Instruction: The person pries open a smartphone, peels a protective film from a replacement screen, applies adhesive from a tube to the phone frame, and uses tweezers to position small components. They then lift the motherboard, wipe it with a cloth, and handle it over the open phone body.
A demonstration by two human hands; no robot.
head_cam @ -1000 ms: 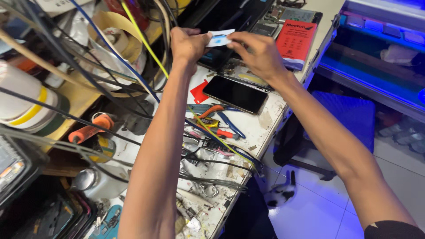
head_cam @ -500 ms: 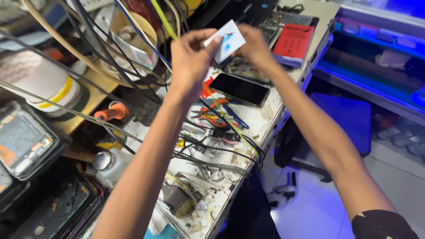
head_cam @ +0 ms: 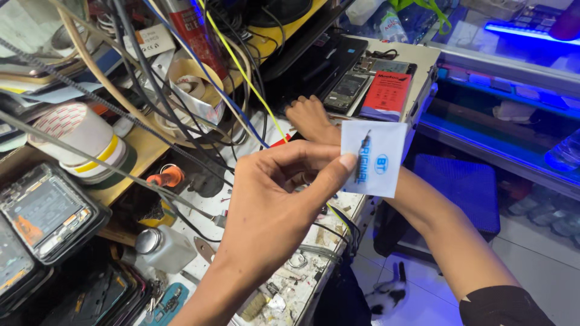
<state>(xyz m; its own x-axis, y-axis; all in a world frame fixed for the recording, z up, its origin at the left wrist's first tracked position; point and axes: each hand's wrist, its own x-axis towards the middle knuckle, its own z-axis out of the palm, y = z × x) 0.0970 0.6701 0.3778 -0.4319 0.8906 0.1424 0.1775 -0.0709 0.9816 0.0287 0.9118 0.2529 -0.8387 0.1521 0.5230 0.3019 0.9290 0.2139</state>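
From my feed I look down on a cluttered white table (head_cam: 211, 199), stained and littered with small scraps and parts. Cables in black, blue and yellow hang across the left half of the view. A roll of tape (head_cam: 81, 136) with a yellow band sits on a wooden shelf at the left, and an opened phone (head_cam: 45, 208) showing its insides lies just below it. A small metal-capped bottle (head_cam: 163, 244) stands near the table's front edge. At the far end lie a red booklet (head_cam: 386, 93) and a dark phone (head_cam: 345, 90) side by side. To the right I see a blue-lit glass counter (head_cam: 513, 78), a blue stool (head_cam: 459, 193) and a pale tiled floor, where a black-and-white cat (head_cam: 386, 296) sits partly hidden under the table edge.

The cables hide much of the shelf behind them, and what lies under my right hand is out of sight.

My left hand (head_cam: 272, 199) is raised in the middle of the view, thumb and forefinger pinched on the left edge of a small white packet (head_cam: 377, 160) with blue print, held upright above the table edge. My right hand (head_cam: 311, 118) reaches forward, palm down on the table near the dark phone; I cannot tell whether its fingers grip anything.
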